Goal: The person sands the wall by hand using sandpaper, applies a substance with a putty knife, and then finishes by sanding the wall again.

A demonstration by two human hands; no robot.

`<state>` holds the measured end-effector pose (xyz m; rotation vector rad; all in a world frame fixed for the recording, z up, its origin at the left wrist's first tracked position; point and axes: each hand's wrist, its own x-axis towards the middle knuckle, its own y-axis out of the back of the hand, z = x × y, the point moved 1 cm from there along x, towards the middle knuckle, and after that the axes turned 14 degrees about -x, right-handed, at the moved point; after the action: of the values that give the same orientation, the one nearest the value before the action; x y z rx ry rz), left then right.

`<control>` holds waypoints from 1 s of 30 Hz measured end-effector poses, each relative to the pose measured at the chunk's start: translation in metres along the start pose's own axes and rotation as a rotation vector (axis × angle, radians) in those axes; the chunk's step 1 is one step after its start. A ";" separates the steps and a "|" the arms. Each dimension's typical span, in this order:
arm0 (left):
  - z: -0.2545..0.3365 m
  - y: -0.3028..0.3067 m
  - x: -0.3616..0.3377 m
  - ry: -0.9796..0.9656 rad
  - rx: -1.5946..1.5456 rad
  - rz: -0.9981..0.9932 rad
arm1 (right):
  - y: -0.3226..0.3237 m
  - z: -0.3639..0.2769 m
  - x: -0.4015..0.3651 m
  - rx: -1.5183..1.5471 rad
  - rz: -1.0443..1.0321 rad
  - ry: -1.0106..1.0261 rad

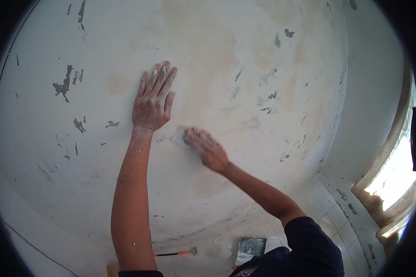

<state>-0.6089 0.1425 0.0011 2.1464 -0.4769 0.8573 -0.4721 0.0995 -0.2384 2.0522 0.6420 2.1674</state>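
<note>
My left hand [153, 102] lies flat against the pale wall [208, 97], fingers stretched upward and coated in white dust. It holds nothing. Lower and to the right, my right hand [208, 148] is closed on a small flat scraper [180, 137], whose greyish edge meets the wall. Motion blurs both this hand and the tool, and the fingers cover part of the scraper. Grey chipped patches and beige stains mark the wall around my hands.
Below on the floor lie a long-handled scraper [178, 253] in red and black and a dusty rectangular tray [251, 247]. A bright window [393, 177] with a covered frame is at the right, past the wall's corner. A thin cable runs along the left.
</note>
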 end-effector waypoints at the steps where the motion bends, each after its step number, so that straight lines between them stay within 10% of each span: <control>1: 0.001 0.000 0.000 -0.005 0.000 0.006 | 0.018 0.032 0.026 -0.044 0.097 -0.059; 11: 0.002 0.000 0.001 -0.008 0.016 0.009 | 0.010 0.032 0.006 -0.047 0.021 0.071; 16: 0.002 -0.001 0.001 0.011 0.011 -0.009 | 0.070 0.101 0.114 -0.189 0.540 -0.432; 22: -0.001 -0.001 0.000 0.007 0.049 -0.001 | 0.006 0.015 -0.001 -0.007 -0.075 0.157; 28: 0.002 -0.002 -0.003 0.007 -0.014 -0.001 | 0.042 0.101 0.101 -0.260 0.593 -0.368; 30: 0.001 -0.001 0.001 0.001 0.029 -0.004 | -0.001 0.035 0.035 -0.010 0.308 -0.018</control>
<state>-0.6074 0.1425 0.0010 2.1725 -0.4622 0.8673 -0.4420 0.1209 -0.2060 2.2932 0.3288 2.2958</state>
